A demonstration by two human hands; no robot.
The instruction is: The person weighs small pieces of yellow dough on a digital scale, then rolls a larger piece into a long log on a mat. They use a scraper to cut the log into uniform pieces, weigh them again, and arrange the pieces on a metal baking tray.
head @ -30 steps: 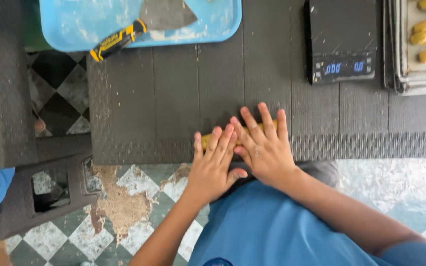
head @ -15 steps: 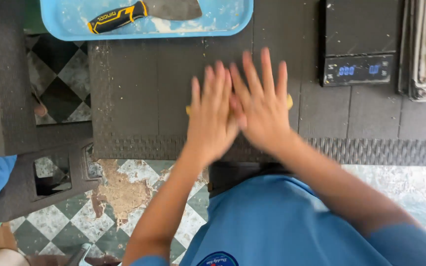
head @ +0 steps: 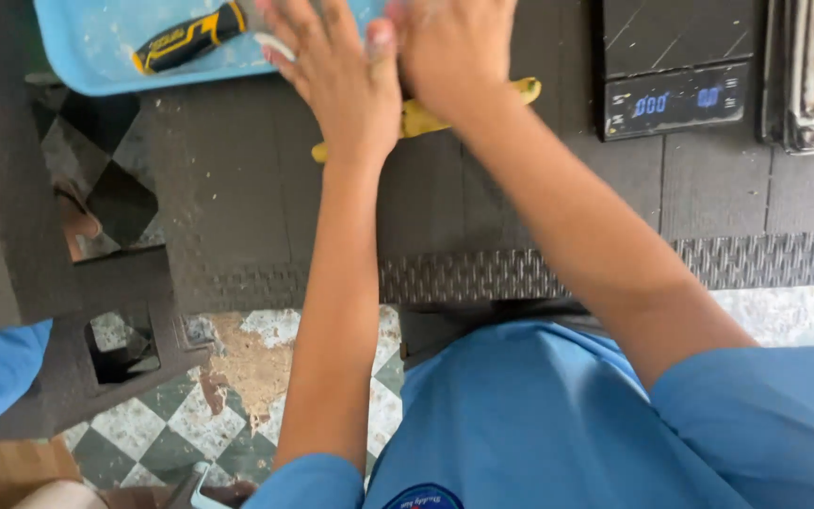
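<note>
Left hand point(head: 341, 80) and right hand point(head: 449, 57), fingers flat and released, press a yellow dough roll point(head: 426, 118) on the dark mat point(head: 237, 217); uneven pressure could tear or thin it.

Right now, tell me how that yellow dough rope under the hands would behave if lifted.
The yellow dough rope is thin and long, so it would probably sag and stretch. It looks soft under the left hand and right hand, likely light, easily dented.

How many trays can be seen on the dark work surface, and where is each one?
2. A blue tray lies at the top left, holding a scraper. A metal tray sits at the top right edge, cut off by the frame.
</note>
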